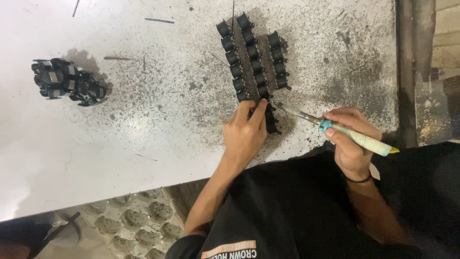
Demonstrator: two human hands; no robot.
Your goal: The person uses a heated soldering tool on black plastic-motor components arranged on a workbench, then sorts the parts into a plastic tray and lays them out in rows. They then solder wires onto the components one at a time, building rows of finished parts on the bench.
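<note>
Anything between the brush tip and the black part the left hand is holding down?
Nothing visible. The paintbrush in the right hand has its tip at the row of black parts, beside the left hand fingers pressing them to the table.

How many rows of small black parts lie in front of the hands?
3: left row, middle row running down under the left hand, right row. The hand may hide more parts. The right hand holds a brush.
</note>
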